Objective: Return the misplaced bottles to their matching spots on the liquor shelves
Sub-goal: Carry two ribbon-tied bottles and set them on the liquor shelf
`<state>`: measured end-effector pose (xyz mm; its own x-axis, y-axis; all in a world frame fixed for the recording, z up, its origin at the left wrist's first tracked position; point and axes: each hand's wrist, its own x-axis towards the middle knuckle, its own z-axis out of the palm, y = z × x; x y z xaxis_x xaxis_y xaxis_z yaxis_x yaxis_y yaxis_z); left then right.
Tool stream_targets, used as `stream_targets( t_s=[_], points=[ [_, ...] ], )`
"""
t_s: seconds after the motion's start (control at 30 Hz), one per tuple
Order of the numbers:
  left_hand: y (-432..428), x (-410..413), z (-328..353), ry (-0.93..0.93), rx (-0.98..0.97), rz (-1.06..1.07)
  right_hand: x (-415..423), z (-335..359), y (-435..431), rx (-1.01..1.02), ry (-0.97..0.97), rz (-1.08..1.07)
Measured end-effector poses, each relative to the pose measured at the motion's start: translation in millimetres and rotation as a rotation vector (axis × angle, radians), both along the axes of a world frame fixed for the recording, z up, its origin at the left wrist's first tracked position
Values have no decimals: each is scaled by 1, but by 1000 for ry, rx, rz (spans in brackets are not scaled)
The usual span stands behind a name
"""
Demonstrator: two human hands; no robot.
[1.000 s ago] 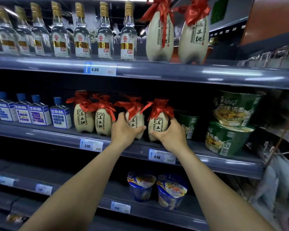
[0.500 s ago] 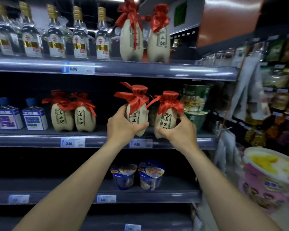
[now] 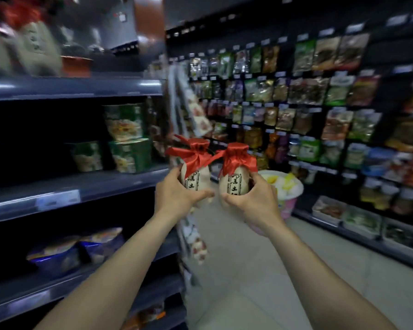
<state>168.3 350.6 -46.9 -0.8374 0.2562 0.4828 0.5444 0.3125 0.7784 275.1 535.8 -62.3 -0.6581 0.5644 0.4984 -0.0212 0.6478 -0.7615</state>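
I hold two small cream ceramic bottles with black characters and red ribbon caps, side by side in mid-air past the shelf end. My left hand (image 3: 177,196) grips the left cream bottle (image 3: 197,175) around its belly. My right hand (image 3: 255,201) grips the right cream bottle (image 3: 234,182) the same way. Both bottles stand upright and nearly touch. Larger, blurred cream bottles with red ribbons (image 3: 31,41) stand on the top shelf at upper left.
The grey shelf unit (image 3: 76,184) on my left carries green noodle tubs (image 3: 129,148) and blue cups (image 3: 76,253) lower down. A pink-and-white display bucket (image 3: 289,189) stands behind my hands. Snack packets fill the wall rack (image 3: 320,103) at right. Pale aisle floor lies ahead.
Both hands have carried the two bottles off the middle shelf and rightward. My view has swung right, from the liquor shelf toward the aisle and snack wall.
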Motion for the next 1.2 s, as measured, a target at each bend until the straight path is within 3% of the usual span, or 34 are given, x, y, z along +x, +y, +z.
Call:
stream_targets(
  t_s=[0.47,0.93,1.2],
  points=[
    [399,210,-63,-89,-38,-338,282,-47,344,-24,-145,-342],
    [799,322,-93,-99,-119,-749,430,-80,673,-186,-156,-740],
    [1006,439,-79,-80,-120,-976,549,-74,833,-233,-95,-940]
  ],
)
